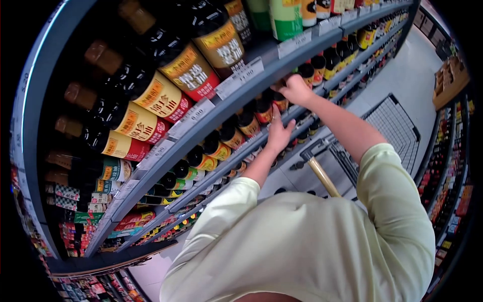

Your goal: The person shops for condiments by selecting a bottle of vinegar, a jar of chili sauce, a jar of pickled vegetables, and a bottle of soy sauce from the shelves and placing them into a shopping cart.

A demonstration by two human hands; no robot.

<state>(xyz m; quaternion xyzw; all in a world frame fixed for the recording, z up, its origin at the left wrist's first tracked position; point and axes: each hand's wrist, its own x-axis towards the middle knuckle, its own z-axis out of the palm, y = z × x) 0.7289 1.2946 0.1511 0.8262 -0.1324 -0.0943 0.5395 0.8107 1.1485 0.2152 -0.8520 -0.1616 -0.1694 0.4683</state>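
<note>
Both of my hands reach to the second shelf, just under the edge of the upper one. My left hand (279, 132) is beside a dark bottle with an orange and red label (263, 111), its thumb held apart from the fingers. Further right, my right hand (297, 89) has its fingers curled in among the dark bottles; its fingertips, and anything between them, are hidden by the shelf edge and shadow. Large sauce bottles (183, 70) with yellow and red labels stand on the upper shelf above my hands.
A wire shopping cart (392, 126) with a wooden-looking handle (323, 177) stands to the right of the shelving. Price tags line the upper shelf edge (282, 63). Another stocked shelf (448, 166) runs along the far right, with a wooden crate (450, 80) beyond.
</note>
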